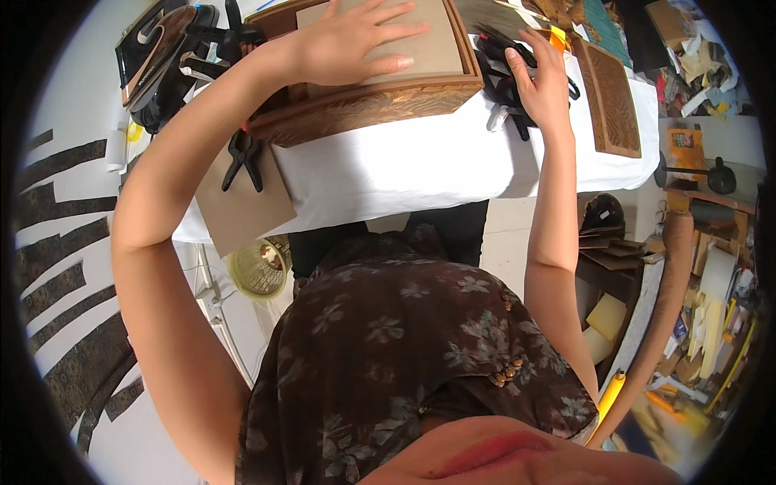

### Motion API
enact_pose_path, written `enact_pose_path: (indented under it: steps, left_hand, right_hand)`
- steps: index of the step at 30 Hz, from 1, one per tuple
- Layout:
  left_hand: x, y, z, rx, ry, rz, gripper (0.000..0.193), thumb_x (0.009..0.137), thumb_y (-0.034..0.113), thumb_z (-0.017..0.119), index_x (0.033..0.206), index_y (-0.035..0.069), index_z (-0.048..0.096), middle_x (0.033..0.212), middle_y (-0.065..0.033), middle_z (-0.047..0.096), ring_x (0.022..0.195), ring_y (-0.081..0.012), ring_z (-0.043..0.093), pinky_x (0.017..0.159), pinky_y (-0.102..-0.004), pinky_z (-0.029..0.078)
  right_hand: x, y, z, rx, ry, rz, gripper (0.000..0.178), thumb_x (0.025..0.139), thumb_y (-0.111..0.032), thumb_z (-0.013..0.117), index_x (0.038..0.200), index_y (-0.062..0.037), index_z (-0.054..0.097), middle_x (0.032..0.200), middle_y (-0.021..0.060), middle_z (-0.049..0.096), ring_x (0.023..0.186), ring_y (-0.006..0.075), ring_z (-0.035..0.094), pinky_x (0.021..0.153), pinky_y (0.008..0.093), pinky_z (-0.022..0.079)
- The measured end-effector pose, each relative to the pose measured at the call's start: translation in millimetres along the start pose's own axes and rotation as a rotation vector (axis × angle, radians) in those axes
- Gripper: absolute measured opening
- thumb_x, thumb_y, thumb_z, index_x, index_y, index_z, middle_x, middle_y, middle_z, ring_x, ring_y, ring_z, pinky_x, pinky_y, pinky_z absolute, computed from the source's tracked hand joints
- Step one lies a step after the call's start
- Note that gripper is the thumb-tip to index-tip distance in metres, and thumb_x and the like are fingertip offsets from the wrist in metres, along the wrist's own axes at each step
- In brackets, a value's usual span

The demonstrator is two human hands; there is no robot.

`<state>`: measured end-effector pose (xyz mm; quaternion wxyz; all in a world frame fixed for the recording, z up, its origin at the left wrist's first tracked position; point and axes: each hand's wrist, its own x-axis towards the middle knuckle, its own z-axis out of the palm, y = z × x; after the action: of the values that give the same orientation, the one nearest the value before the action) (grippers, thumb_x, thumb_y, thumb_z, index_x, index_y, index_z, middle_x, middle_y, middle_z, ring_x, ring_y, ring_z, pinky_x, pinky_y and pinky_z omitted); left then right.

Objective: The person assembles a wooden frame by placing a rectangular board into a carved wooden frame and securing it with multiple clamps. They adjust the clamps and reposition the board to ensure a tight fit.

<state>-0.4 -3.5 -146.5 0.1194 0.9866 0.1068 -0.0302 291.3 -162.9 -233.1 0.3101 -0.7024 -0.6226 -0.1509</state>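
Observation:
My left hand (360, 44) lies with fingers spread on a grey-beige board (432, 50) inside a brown patterned box (380, 103). The box stands on a white-covered table (420, 162). My right hand (543, 85) reaches over a cluster of black spring clamps (505, 89) just right of the box, its thumb and fingers apart. It is at the clamps, and I see none held in it. Another black spring clamp (242, 162) lies by the box's near left corner, over a loose grey board (246, 202) that overhangs the table edge.
At the table's right end lies a brown patterned panel (610, 101). Black tools and cases (174, 61) crowd the far left. Dark patterned strips (69, 218) hang at the left. Below the table stands a green basket (257, 271). A long brown roll (667, 307) and cluttered shelves are at right.

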Motion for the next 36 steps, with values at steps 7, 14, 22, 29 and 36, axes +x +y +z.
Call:
enact_pose_path:
  steps: [7, 14, 22, 29, 36]
  left_hand:
    - [-5, -16, 29, -0.025, 0.246, 0.093, 0.06, 0.1, 0.041, 0.047, 0.144, 0.001, 0.043, 0.15, -0.0215, 0.041, 0.143, -0.0363, 0.03, 0.119, -0.0486, 0.02]
    - [-5, -22, 30, -0.066, 0.299, 0.131, 0.06, 0.1, 0.04, 0.049, 0.144, -0.001, 0.042, 0.149, -0.0219, 0.042, 0.142, -0.0365, 0.032, 0.119, -0.0468, 0.023]
    - [7, -19, 33, -0.062, 0.343, 0.197, 0.059, 0.099, 0.042, 0.05, 0.139, -0.001, 0.049, 0.147, -0.0228, 0.044, 0.141, -0.04, 0.034, 0.119, -0.0488, 0.021]
    - [6, -15, 42, -0.037, 0.41, 0.15, 0.059, 0.099, 0.045, 0.046, 0.139, 0.002, 0.052, 0.148, -0.0231, 0.043, 0.142, -0.0407, 0.03, 0.119, -0.0506, 0.017]
    - [3, -23, 43, 0.013, 0.344, 0.167, 0.061, 0.099, 0.045, 0.043, 0.146, 0.005, 0.044, 0.154, -0.0213, 0.036, 0.146, -0.0382, 0.025, 0.12, -0.0518, 0.013]
  right_hand:
    - [33, -130, -39, 0.209, -0.236, -0.31, 0.034, 0.101, -0.018, 0.046, 0.123, 0.0035, 0.062, 0.13, 0.0181, 0.062, 0.125, 0.0302, 0.056, 0.109, 0.0399, 0.038]
    - [19, -107, 8, 0.18, -0.131, -0.277, 0.034, 0.101, -0.029, 0.05, 0.12, -0.0074, 0.068, 0.128, 0.0105, 0.064, 0.129, 0.0269, 0.052, 0.113, 0.0485, 0.032]
    - [16, -105, 12, 0.18, -0.069, -0.263, 0.034, 0.101, -0.026, 0.049, 0.118, -0.0035, 0.068, 0.126, 0.0121, 0.065, 0.13, 0.0292, 0.051, 0.113, 0.0503, 0.032]
    - [8, -109, 19, 0.365, 0.048, -0.188, 0.036, 0.103, -0.023, 0.044, 0.119, 0.0021, 0.066, 0.128, 0.0181, 0.063, 0.127, 0.0361, 0.054, 0.11, 0.0451, 0.037]
    - [-8, -109, 28, 0.561, 0.153, 0.031, 0.046, 0.107, -0.026, 0.034, 0.124, 0.0053, 0.063, 0.134, 0.0197, 0.059, 0.127, 0.0336, 0.055, 0.108, 0.039, 0.039]
